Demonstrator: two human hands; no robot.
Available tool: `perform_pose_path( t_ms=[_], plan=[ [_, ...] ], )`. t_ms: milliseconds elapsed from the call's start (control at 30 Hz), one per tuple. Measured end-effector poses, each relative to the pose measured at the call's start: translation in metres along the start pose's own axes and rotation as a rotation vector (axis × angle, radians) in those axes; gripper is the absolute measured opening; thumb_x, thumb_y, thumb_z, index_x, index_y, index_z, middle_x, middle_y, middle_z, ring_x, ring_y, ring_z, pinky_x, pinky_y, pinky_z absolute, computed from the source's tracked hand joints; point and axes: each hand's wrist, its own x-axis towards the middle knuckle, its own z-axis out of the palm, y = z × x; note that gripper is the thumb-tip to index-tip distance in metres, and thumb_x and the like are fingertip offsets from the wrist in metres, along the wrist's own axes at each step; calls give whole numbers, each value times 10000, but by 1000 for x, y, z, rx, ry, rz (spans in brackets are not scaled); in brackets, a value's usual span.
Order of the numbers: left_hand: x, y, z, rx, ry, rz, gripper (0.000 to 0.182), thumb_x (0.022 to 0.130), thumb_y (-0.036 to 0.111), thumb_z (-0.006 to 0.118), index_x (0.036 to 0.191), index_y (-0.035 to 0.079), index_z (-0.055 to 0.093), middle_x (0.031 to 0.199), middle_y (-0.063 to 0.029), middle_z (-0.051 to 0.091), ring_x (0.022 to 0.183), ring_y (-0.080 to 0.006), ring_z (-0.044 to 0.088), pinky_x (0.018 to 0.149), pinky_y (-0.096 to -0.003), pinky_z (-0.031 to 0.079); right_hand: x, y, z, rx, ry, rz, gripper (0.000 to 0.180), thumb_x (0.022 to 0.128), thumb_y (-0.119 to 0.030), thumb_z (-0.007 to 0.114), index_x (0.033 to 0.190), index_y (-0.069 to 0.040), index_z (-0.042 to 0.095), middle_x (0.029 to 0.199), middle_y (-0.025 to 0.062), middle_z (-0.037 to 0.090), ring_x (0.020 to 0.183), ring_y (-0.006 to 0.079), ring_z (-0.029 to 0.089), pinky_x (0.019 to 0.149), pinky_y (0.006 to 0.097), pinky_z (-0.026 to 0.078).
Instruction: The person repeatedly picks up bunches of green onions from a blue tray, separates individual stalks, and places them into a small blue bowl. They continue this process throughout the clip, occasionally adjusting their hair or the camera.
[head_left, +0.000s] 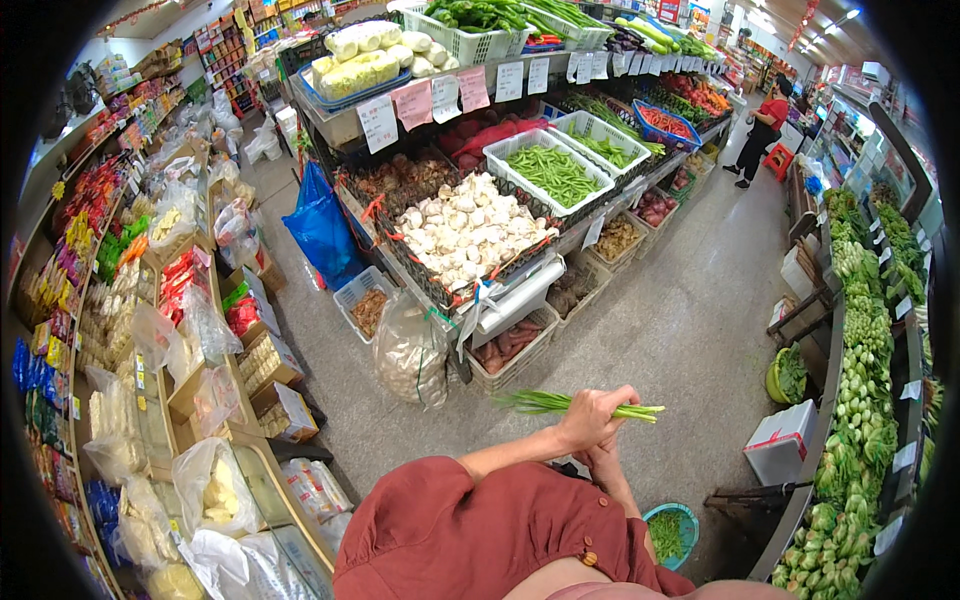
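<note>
A small bunch of thin green stalks, like chives or young scallions (536, 403), lies across my left hand (592, 418), which is closed around it. Pale cut-looking stem ends stick out to the right of the fist, and the darker leaf tips fan out to the left. My right hand (602, 455) is just below the left, close against it; its fingers are mostly hidden, so its grip does not show. On the floor beneath my right arm sits a turquoise basin (694, 529) with loose green pieces in it.
Ahead stands a vegetable rack with garlic (472, 229) and a basket of green beans (555, 174). A clear sack (411, 356) leans at its corner. Leafy greens (855, 405) line the right shelf; packaged goods (262, 360) fill the left. A person (765, 131) stands down the aisle.
</note>
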Motion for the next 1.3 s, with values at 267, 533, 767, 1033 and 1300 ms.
perform_pose_path(
  t_ms=[267,533,767,1033,1300],
  plan=[
    [0,-5,2,10,-21,-37,201,769,116,674,945,93,580,680,-111,626,608,-295,633,511,-378,458,5,2,-8,-34,-151,-47,235,910,-210,595,705,-118,526,522,-79,369,452,59,290,446,239,211],
    [1,-8,5,40,-34,-45,206,767,61,625,964,83,569,704,-122,634,624,-311,634,524,-390,468,6,3,-12,17,-97,-31,239,880,-127,600,651,-64,564,571,-31,494,495,61,394,467,228,288],
    [-1,-12,9,17,-56,-37,248,779,46,578,1021,94,553,798,-158,646,717,-364,631,580,-439,486,6,5,-15,-41,-77,-47,258,865,-120,601,617,-64,555,554,-23,492,488,65,400,461,232,290],
    [3,-9,12,-1,-76,-14,229,783,79,619,1012,77,623,852,-145,664,739,-330,651,602,-391,499,1,2,-12,2,-5,-18,296,873,-173,601,605,-53,563,536,-7,505,459,72,411,439,224,288],
    [5,0,7,-124,-73,-179,193,820,99,635,1002,37,621,763,-166,628,664,-311,632,576,-350,476,-5,-1,-12,-85,-96,-32,334,907,-221,599,627,-41,572,532,7,507,446,79,423,405,223,283]
  ],
)
